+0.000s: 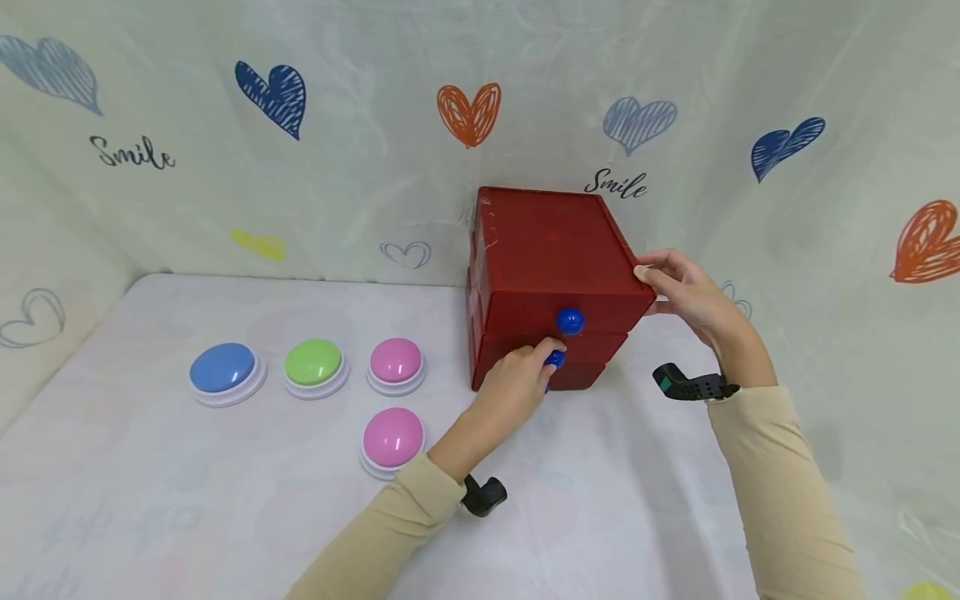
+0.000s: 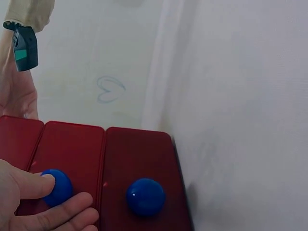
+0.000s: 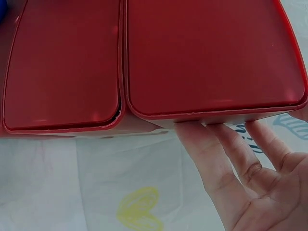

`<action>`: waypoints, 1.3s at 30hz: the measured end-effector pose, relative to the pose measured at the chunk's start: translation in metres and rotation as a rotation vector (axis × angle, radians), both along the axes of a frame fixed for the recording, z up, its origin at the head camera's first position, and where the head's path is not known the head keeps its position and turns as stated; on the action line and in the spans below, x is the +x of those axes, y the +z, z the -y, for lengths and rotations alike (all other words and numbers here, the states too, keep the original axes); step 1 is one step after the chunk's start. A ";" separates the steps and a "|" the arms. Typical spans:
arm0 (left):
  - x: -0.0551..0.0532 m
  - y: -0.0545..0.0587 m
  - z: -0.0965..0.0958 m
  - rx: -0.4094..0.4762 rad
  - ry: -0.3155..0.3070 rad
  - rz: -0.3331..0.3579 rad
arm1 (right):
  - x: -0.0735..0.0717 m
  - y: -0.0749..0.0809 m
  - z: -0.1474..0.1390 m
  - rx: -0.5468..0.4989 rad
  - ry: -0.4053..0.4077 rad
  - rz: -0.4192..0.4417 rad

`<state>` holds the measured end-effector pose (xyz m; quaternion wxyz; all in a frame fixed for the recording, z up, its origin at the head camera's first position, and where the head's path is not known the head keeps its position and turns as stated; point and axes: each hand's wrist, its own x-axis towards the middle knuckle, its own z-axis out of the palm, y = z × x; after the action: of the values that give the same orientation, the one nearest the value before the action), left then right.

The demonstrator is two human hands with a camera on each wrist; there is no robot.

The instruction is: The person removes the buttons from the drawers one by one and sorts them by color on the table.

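A red three-drawer box [image 1: 558, 242] stands against the back wall, each drawer front with a round blue knob. My left hand [image 1: 513, 387] pinches the middle knob [image 1: 556, 358]; in the left wrist view the thumb lies on this knob [image 2: 60, 190] with the fingers beside it. The top knob [image 1: 570, 321] and the bottom knob [image 2: 145, 197] are untouched. At the box's right side my right hand [image 1: 686, 292] rests its thumb on the top edge. In the right wrist view its fingers [image 3: 207, 154] press, fairly straight, against the side wall.
To the left of the box lie a blue push button [image 1: 222, 367], a green one [image 1: 312, 362] and a pink one [image 1: 395, 361]. Another pink button [image 1: 392, 437] sits nearer, close to my left forearm. A white wall sheet [image 1: 352, 150] with printed hearts hangs behind the table.
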<state>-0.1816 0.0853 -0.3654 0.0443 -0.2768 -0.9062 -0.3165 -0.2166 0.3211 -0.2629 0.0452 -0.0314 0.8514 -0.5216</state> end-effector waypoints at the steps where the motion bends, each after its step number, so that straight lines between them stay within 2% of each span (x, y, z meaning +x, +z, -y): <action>1: 0.000 0.000 0.000 0.000 -0.001 -0.003 | 0.000 0.000 0.000 0.004 -0.008 -0.001; 6: 0.002 0.001 -0.001 -0.013 -0.001 -0.002 | 0.000 0.000 0.002 0.021 -0.036 -0.001; 11: 0.010 0.000 0.002 -0.036 0.002 -0.002 | 0.002 0.000 0.000 0.024 -0.025 -0.003; 17: 0.024 -0.003 0.008 0.034 -0.045 -0.058 | 0.002 0.000 0.000 0.023 -0.028 -0.002; 22: 0.030 -0.008 0.010 0.052 -0.069 -0.049 | 0.001 0.000 0.001 0.023 -0.027 -0.001; 26: 0.027 -0.017 0.012 0.032 -0.042 -0.051 | 0.001 0.000 0.001 0.024 -0.029 0.000; 34: 0.017 -0.036 0.012 -0.029 0.013 0.010 | 0.001 0.000 0.001 0.032 -0.033 0.004; 39: 0.009 -0.044 0.008 -0.046 0.020 -0.006 | 0.001 0.000 0.001 0.033 -0.036 0.003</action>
<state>-0.1722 0.0777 -0.4090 0.0440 -0.2697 -0.9158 -0.2944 -0.2158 0.3204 -0.2632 0.0376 -0.0147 0.8603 -0.5082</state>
